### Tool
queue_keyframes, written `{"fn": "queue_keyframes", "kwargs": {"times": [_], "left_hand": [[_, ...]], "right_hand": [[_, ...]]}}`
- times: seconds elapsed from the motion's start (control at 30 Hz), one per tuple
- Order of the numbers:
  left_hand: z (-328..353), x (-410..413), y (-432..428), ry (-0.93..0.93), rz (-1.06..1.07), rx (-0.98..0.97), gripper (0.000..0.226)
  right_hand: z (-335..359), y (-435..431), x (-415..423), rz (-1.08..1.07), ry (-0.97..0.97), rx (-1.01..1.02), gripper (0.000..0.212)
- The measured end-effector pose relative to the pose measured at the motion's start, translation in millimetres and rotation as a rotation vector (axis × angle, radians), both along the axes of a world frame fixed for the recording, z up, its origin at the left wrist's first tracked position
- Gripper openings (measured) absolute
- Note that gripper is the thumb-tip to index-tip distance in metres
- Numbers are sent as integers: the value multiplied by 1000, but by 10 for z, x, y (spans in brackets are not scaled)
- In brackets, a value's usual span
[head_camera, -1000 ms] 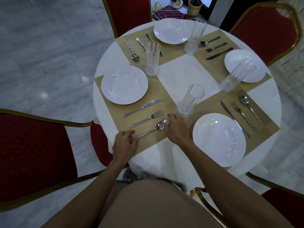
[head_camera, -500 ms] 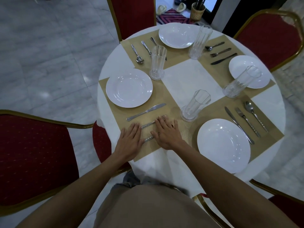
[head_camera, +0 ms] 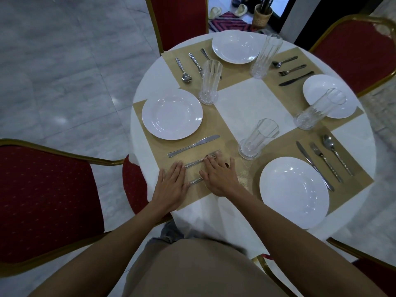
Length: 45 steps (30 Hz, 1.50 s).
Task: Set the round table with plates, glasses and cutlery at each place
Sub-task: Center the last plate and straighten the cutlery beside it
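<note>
Left hand [head_camera: 171,185] and right hand [head_camera: 218,179] lie flat, fingers straight, pressing the handle ends and heads of the fork [head_camera: 198,161] and spoon [head_camera: 196,181] spanning between them on the placemat [head_camera: 216,129]; both judged light, rigid, slick steel, best pinched mid-handle.

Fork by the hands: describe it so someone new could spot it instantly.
On the round table, find the placemat facing the chair at left. Its fork lies between knife and spoon. Only this one runs from the left hand to under the right hand, tines showing past the fingers.
</note>
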State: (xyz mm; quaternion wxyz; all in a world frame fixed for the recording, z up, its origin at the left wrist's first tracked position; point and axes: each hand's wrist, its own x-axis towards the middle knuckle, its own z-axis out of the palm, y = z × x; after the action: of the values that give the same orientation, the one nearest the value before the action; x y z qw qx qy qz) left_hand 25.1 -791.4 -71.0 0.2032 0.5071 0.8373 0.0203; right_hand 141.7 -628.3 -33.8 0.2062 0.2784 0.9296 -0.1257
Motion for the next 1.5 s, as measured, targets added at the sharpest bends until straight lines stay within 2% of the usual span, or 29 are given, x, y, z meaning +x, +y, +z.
{"fn": "queue_keyframes", "kwargs": {"times": [0.37, 0.67, 0.8, 0.93, 1.07, 1.27, 1.5], "left_hand": [[7, 29, -11, -30, 23, -16, 67], [159, -159, 29, -103, 111, 71, 65], [200, -450, 83, -79, 104, 14, 66], [149, -572, 61, -68, 6, -49, 68], [111, -589, 38, -65, -3, -25, 68], [109, -584, 0, -67, -9, -11, 67], [68, -584, -27, -48, -14, 16, 66]], "right_hand": [[-32, -26, 34, 42, -2, 23, 62], [77, -60, -192, -59, 109, 39, 57], [74, -71, -454, -10, 77, 51, 57], [20, -80, -650, -45, 44, 12, 61], [-10, -48, -692, -71, -6, -37, 63], [-33, -84, -642, -21, -56, 5, 63], [-9, -112, -650, -27, -46, 13, 64]]}}
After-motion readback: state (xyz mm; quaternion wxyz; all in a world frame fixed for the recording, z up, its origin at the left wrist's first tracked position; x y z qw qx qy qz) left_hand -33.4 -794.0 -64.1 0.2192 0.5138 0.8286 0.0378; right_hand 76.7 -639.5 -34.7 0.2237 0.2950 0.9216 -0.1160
